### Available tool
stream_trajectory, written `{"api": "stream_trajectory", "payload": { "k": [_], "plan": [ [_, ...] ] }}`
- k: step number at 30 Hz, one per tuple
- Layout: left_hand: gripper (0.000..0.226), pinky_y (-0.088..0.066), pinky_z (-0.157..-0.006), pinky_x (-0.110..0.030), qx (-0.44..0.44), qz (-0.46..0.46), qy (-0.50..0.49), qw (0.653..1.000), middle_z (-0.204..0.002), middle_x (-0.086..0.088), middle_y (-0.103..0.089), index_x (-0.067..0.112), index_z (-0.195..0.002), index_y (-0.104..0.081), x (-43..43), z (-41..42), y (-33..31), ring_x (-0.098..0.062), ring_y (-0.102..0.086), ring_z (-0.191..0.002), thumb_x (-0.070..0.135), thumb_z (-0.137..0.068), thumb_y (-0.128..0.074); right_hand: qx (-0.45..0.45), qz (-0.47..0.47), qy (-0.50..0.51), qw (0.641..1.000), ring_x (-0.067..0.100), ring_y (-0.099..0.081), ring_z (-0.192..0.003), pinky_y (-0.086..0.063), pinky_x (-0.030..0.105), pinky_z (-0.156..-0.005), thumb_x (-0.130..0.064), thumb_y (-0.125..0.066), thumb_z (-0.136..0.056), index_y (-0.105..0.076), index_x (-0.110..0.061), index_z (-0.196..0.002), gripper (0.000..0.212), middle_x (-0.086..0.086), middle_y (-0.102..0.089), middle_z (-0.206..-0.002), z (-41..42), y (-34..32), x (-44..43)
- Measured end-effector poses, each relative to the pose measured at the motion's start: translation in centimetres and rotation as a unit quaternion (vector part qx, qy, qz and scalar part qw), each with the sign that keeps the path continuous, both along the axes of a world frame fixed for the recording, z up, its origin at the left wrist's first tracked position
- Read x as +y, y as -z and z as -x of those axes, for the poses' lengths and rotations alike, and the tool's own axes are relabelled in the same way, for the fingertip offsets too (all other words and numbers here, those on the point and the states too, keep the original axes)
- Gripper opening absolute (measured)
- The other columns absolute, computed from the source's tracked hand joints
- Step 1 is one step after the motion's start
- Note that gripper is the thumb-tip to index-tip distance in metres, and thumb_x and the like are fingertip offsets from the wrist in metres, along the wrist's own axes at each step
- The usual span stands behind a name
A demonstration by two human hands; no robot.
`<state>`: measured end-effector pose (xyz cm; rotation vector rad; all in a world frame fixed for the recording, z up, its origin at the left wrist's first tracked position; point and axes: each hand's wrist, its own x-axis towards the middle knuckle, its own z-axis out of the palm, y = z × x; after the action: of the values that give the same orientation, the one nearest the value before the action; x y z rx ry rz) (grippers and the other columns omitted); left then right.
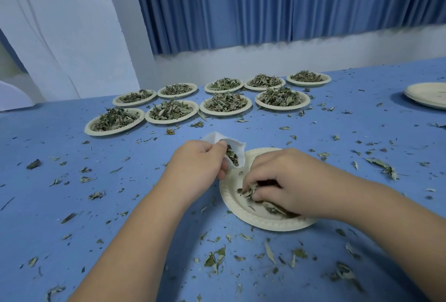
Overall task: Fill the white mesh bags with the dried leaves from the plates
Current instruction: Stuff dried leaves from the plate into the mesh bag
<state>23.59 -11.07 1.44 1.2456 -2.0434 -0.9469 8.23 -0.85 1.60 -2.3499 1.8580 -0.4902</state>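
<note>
Left hand (198, 164) pinches the mesh bag (214, 137) open at eleven o'clock of the plate (265, 223), handy for the right hand (287, 181) clutching leaves (248, 191).

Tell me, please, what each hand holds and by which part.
The left hand pinches the white mesh bag by its open rim; the right hand grips loose dried leaves on the plate.
</note>
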Motion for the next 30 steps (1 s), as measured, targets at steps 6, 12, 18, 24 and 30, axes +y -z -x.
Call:
{"api": "stream_trajectory", "payload": {
  "k": [6,12,18,24,30],
  "plan": [
    [0.037,-0.028,-0.035,-0.011,0.004,0.005,0.018,1.000,-0.042,0.014,-0.054,-0.001,-0.080,-0.069,0.2,0.2,0.0,-0.002,-0.037,-0.032,0.026,-0.095,-0.050,-0.250,0.003,0.054,0.967,0.003,-0.060,-0.079,-0.049,0.026,-0.077,-0.027,-0.075,-0.080,-0.071,-0.039,-0.084,0.014,-0.015,-0.066,-0.088,1.6,-1.3,0.5],
    [0.035,-0.025,-0.034,-0.012,-0.008,0.043,0.021,0.999,-0.041,0.011,-0.042,-0.007,-0.078,-0.057,0.7,0.4,0.0,-0.005,-0.030,-0.031,0.025,-0.092,-0.050,-0.372,0.019,0.051,0.927,0.002,-0.057,-0.067,-0.050,0.019,-0.068,-0.015,-0.075,-0.079,-0.074,-0.033,-0.084,0.019,-0.008,-0.065,-0.071,2.6,-2.1,0.9],
    [0.038,-0.026,-0.045,-0.025,-0.004,0.078,0.045,0.996,-0.063,-0.004,-0.044,-0.004,-0.075,-0.049,1.1,0.8,0.1,-0.012,-0.030,-0.047,0.030,-0.090,-0.050,-0.429,0.024,0.033,0.902,0.001,-0.060,-0.066,-0.051,0.014,-0.067,-0.006,-0.072,-0.080,-0.075,-0.027,-0.084,0.022,-0.013,-0.063,-0.067,2.3,-2.2,0.8],
    [0.037,-0.034,-0.056,-0.031,0.015,0.079,0.057,0.995,-0.077,-0.022,-0.059,-0.003,-0.076,-0.055,1.4,1.1,0.1,-0.014,-0.041,-0.055,0.031,-0.090,-0.052,-0.386,0.065,0.064,0.918,0.026,-0.065,-0.082,-0.054,0.034,-0.080,-0.007,-0.075,-0.078,-0.075,-0.029,-0.086,0.024,0.004,-0.072,-0.084,1.7,-1.5,0.1],
    [0.029,-0.040,-0.060,-0.033,0.041,0.048,0.066,0.996,-0.076,-0.019,-0.062,0.006,-0.068,-0.057,2.1,1.4,0.2,-0.016,-0.049,-0.061,0.024,-0.089,-0.051,-0.297,0.150,0.100,0.938,0.005,-0.062,-0.074,-0.051,0.024,-0.078,-0.017,-0.082,-0.071,-0.066,-0.037,-0.079,0.027,-0.013,-0.068,-0.078,1.1,-0.9,-0.3]
  ]
}}
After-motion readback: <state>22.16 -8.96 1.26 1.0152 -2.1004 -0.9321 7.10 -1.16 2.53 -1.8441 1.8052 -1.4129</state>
